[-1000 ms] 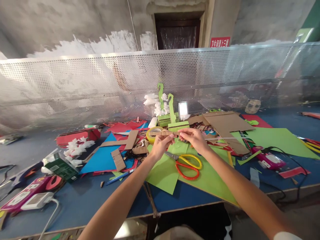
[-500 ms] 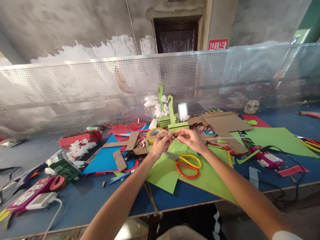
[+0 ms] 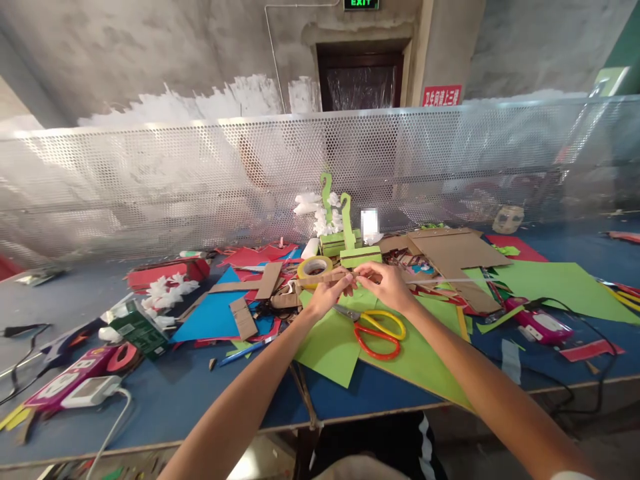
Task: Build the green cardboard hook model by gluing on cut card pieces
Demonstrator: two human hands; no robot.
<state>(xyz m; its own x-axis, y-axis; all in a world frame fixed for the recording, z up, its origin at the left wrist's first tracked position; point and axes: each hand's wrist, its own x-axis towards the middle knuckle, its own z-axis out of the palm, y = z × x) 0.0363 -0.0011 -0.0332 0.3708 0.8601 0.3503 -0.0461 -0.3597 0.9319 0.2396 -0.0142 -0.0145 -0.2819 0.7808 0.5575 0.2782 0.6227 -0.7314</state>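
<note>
My left hand [image 3: 327, 293] is closed on a narrow brown cardboard strip [image 3: 307, 283], which sticks out to its left. My right hand [image 3: 387, 283] pinches at the strip's right end, its fingertips meeting those of the left. From behind the right hand a thin whitish strip [image 3: 445, 280] runs to the right; whether that hand holds it is hidden. Just below lie scissors [image 3: 383, 333] with one yellow and one orange handle, on green sheets [image 3: 330, 357]. A yellow tape roll [image 3: 314, 268] sits behind the left hand. Green boxes with hooked necks [image 3: 361, 256] stand beyond the hands.
Cardboard scraps [image 3: 270, 280] and blue sheet [image 3: 203, 320] lie at left, near a red box [image 3: 170, 273], white paper tufts [image 3: 167, 297] and a dark green box [image 3: 139, 328]. Flat cardboard [image 3: 457, 250] and a pink device [image 3: 537, 321] are at right. A perforated metal panel [image 3: 200, 187] borders the table's back.
The view has tilted up a little, bringing an exit sign into sight. My hands remain together at the cardboard strip, the right fingers now more tightly pinched against its end.
</note>
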